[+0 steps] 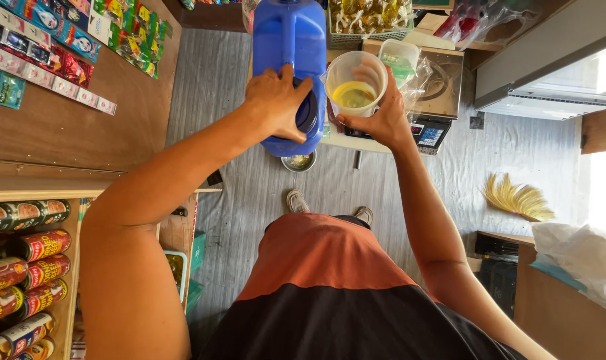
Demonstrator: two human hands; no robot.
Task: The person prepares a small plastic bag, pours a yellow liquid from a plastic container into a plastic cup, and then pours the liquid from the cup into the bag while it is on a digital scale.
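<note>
Above the counter, the jug's top was cut off; left hand gripped its base, right hand's fingers held the cup.

Colourful sachet strips are hanging at your left above red-labelled cans; a scale's blue screen is glowing ahead.

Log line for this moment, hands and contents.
left hand: on blue jug | right hand: holds clear plastic cup | cup: yellow liquid, part full | scale: beside cup
</note>
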